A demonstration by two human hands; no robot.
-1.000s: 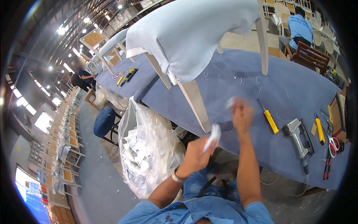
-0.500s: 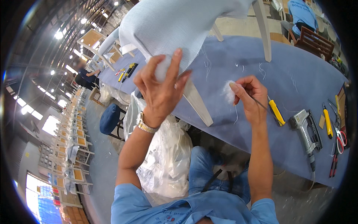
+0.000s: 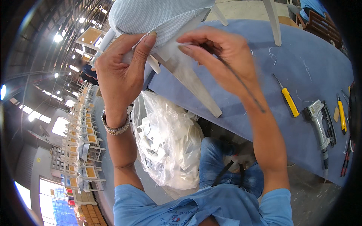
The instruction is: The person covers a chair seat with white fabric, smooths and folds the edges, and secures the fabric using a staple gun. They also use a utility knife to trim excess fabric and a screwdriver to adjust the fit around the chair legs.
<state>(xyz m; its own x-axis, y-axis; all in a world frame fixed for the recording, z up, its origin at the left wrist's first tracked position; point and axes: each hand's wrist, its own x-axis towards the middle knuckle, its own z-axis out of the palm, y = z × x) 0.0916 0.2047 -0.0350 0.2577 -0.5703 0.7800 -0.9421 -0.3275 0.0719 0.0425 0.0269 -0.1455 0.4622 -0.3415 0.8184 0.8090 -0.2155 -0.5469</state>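
A chair stands upside-down or tilted on the table, its seat wrapped in light grey-blue woven fabric (image 3: 151, 19), with a pale wooden leg (image 3: 196, 84) angling toward me. My left hand (image 3: 122, 71) pinches the fabric's edge at the seat corner between thumb and fingers. Just right of that corner is my right hand (image 3: 228, 56), slightly blurred. A thin dark rod (image 3: 241, 83) lies across its palm, its front end hidden by the fingers. Whitish padding (image 3: 169, 52) shows below the fabric, close to the right fingertips; whether they hold any is unclear.
On the blue-grey table (image 3: 241, 109) at right lie a yellow-handled screwdriver (image 3: 289, 102), a staple gun (image 3: 318, 122) with a hose, and a yellow cutter (image 3: 341, 118). A clear plastic bag of white scraps (image 3: 166, 147) stands below. Rows of chair frames (image 3: 88, 158) line the left.
My right hand has moved up and left to the seat corner, bringing the rod. The white tuft is no longer distinct. My left hand has shifted left and closed on the fabric.
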